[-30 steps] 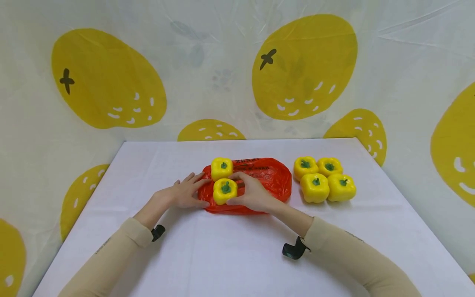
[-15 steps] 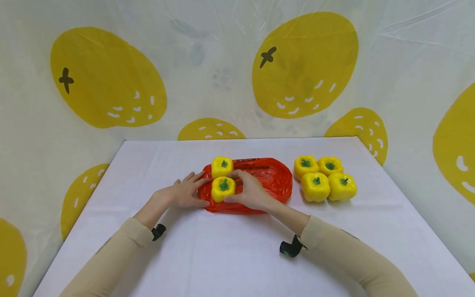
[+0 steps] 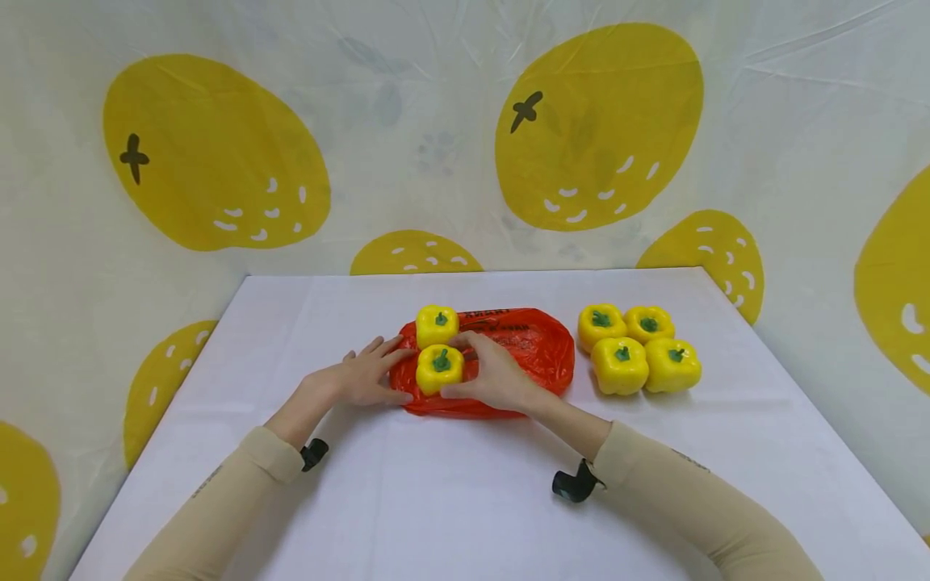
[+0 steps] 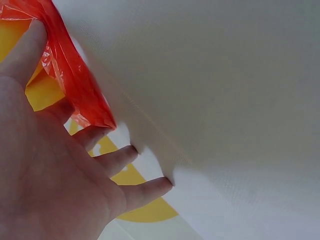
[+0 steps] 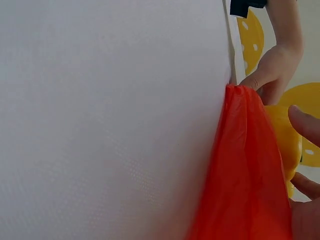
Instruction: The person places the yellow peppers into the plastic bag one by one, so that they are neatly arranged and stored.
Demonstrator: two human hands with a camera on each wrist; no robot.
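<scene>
Two yellow bell peppers with green stems lie on the left part of a flat red plastic bag [image 3: 541,355], one behind the other. My right hand [image 3: 497,379] holds the near bell pepper [image 3: 436,373] from its right side, thumb in front and fingers behind. The far bell pepper [image 3: 434,325] stands just behind it. In the right wrist view, thumb and fingers lie along the yellow pepper [image 5: 287,142] above the red plastic. My left hand [image 3: 363,378] is spread at the bag's left edge; in the left wrist view its thumb touches the red plastic [image 4: 75,85].
On the right of the white table [image 3: 450,500] stand several more yellow bell peppers [image 3: 620,367] in a tight group. Behind the table hangs a pale cloth [image 3: 436,105] printed with large yellow fruit. Black wrist cameras [image 3: 574,484] jut from the sleeves.
The near bell pepper and my right hand have shifted slightly left and away, closer to the far pepper. My left hand has stayed at the bag's edge.
</scene>
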